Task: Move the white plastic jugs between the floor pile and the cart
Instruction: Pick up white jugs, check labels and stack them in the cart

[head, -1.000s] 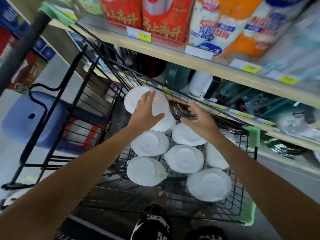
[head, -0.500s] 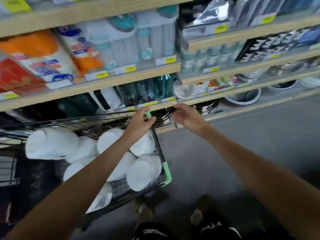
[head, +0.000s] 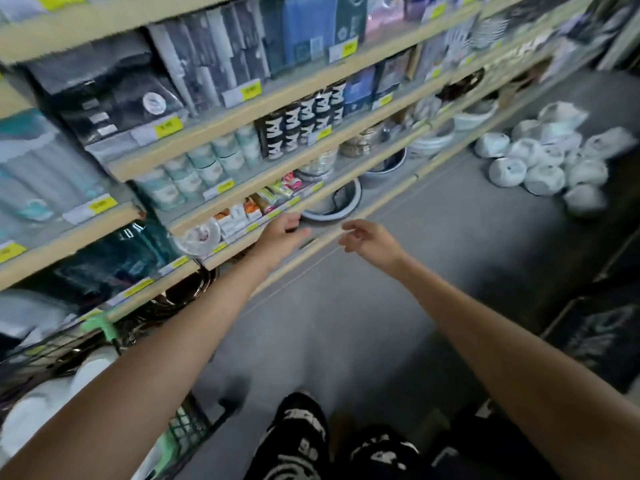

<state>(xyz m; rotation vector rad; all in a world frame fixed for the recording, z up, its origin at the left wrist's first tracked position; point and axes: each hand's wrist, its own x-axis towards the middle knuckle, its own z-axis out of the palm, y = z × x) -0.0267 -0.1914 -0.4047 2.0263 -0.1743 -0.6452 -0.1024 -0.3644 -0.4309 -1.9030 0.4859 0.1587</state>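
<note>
Left hand [head: 281, 233] and right hand [head: 372, 241] stretch forward side by side, both released, fingers loose, grasping nothing. Stocked shelves [head: 221, 123] line the left. The piled jugs [head: 543, 161] lie on the floor [head: 398, 323] far right, about a dozen, blurred. At least two more jugs [head: 93, 372] sit in the cart [head: 188, 427] at lower left.

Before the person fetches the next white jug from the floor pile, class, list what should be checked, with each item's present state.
1. Left hand empty, fingers relaxed: ok.
2. Right hand empty: ok.
3. Floor pile in view, ahead to the right: ok.
4. Pile within reach of the hands: not ok, it lies well beyond them.
5. Room left in the cart: cannot tell, mostly out of frame.
</note>
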